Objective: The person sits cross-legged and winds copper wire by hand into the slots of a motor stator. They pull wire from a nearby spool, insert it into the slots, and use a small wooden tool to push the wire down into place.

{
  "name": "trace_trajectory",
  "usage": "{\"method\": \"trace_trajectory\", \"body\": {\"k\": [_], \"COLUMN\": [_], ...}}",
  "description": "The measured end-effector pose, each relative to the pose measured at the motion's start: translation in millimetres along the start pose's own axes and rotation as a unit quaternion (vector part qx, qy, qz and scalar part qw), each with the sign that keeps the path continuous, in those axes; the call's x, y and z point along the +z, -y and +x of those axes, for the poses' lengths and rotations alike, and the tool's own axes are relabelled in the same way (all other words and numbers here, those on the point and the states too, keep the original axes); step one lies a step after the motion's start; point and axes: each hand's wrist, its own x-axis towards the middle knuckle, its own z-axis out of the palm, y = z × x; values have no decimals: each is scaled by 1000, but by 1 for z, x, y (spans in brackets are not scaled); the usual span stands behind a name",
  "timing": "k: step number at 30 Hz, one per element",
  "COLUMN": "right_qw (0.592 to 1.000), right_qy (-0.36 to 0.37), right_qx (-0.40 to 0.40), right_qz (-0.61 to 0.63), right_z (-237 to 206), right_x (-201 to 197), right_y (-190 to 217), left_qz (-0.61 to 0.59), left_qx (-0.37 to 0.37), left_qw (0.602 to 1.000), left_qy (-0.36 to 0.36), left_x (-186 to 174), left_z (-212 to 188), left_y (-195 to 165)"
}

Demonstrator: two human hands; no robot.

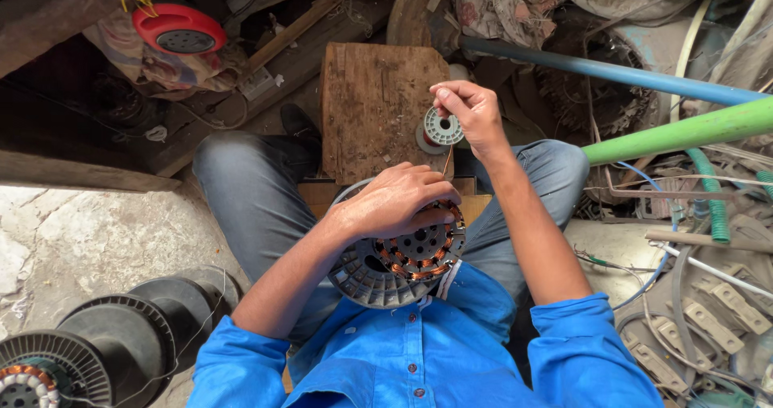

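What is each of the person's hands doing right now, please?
Left hand: closed over the copper-wound motor stator, gripping it.
Right hand: fingertips pinched shut on a thin copper wire above the small white spool.

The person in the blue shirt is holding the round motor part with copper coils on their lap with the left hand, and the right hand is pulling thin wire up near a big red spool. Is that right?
Not quite. The head view shows the spool is small and white, not big and red. The rest holds: the left hand rests on the round grey motor part with copper coils on the lap, and the right hand pinches thin wire above it.

One head camera looks steeply down, close over the lap.
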Motion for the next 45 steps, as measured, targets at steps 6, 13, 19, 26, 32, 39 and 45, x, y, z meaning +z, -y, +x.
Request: {"method": "trace_trajectory", "body": {"k": [6, 13, 19, 26, 32, 39, 45], "right_qw": [997, 969, 962, 943, 934, 949, 962], "right_qy": [2, -15, 12, 52, -38, -31, -61], "right_qx": [-69, -171, -210, -275, -297, -302, -264], "right_qz": [45, 178, 172, 180, 194, 85, 1], "right_z": [-24, -57, -63, -60, -56, -100, -89], "right_x": [-16, -43, -43, -35, -62, -110, -147], "right_y": [13, 47, 74, 104, 132, 143, 129], "left_qz": [8, 14, 2, 3, 0, -15, -11], "left_qx": [-6, -11, -5, -23, -6, -2, -6], "left_qw": [1000, 1000, 1000, 999, 1000, 1000, 1000], "left_qy": [9, 16, 13, 23, 10, 13, 12], "left_x": [2, 2, 1, 1, -1, -4, -5], "left_z": [0, 0, 0, 0, 0, -1, -2], "left_y": [1, 2, 2, 2, 2, 1, 0]}}
